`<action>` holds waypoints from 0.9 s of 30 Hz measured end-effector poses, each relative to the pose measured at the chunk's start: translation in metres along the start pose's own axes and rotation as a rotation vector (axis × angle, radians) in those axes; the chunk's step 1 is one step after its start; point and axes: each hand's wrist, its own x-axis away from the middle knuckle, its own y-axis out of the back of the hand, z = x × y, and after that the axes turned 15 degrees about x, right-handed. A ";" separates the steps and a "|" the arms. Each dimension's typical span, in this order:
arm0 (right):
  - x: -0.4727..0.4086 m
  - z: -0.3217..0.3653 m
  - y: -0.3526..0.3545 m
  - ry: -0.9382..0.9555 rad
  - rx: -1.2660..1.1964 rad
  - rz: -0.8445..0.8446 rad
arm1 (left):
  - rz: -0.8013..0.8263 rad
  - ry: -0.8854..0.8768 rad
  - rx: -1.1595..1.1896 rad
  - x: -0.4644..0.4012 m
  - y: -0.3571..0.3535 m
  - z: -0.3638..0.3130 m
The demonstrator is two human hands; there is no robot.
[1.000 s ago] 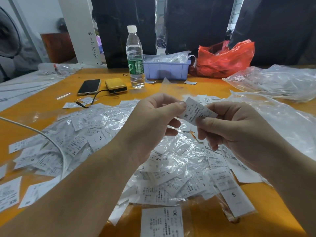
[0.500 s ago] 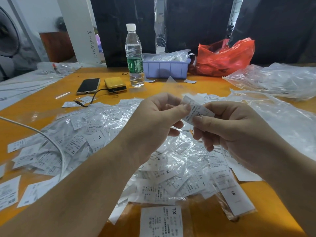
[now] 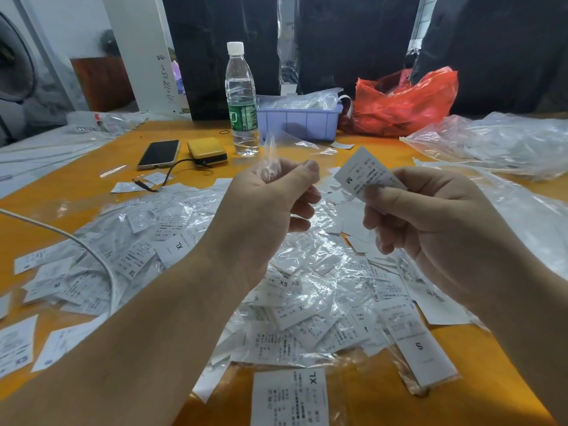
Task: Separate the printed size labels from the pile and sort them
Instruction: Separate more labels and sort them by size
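Both forearms reached in from the bottom edge, bare, angled toward centre, hands raised above the table and apart from each other. Left hand [image 3: 270, 207] knuckles up, fingers curled inward, thumb tip pressed to the index finger, pinching a clear plastic sleeve [image 3: 270, 158] that stuck up above the fist. Right hand [image 3: 430, 222] just beside, back toward camera, fingers curled, thumb laid across a white size label [image 3: 365, 173] marked M, pinched against the index finger and tilted up-left.
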 end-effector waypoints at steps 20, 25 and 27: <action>0.004 -0.002 -0.005 -0.025 -0.012 0.144 | 0.025 -0.042 -0.009 0.001 -0.003 0.004; 0.004 -0.002 -0.006 -0.043 0.049 0.179 | 0.018 -0.060 -0.016 0.001 -0.003 0.005; 0.004 -0.002 -0.007 -0.041 0.068 0.181 | 0.019 -0.071 -0.024 0.001 -0.004 0.005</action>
